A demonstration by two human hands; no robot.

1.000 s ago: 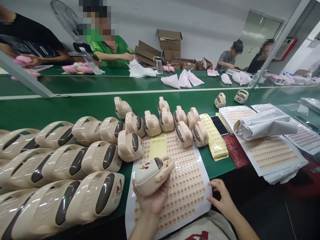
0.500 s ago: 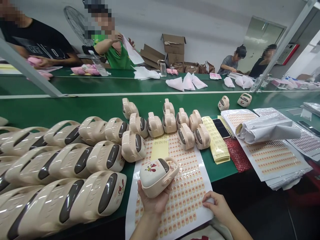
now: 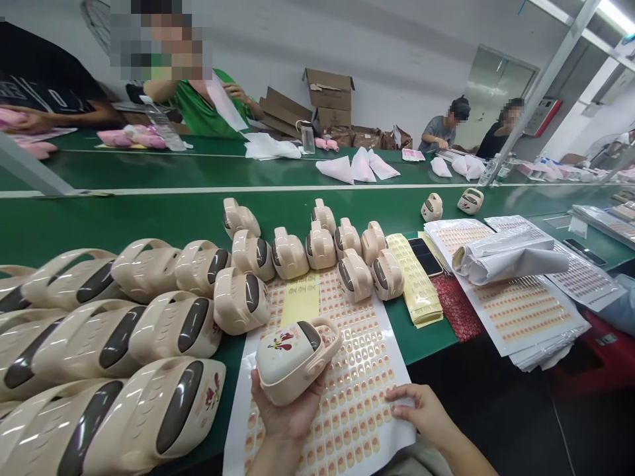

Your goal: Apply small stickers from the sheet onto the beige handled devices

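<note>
While the left hand [image 3: 290, 418] cups the cream plastic handled case [image 3: 285, 371] from below, above the white sheet of small orange stickers [image 3: 347, 411], its printed white face tilts up, and its long axis slants from near left to far right, handle end away. The half-curled right hand [image 3: 424, 411] touches the sheet's right edge; I cannot tell whether it pinches. Its thumb and index fingertip, spread wider one second ago, are now closer together.
</note>
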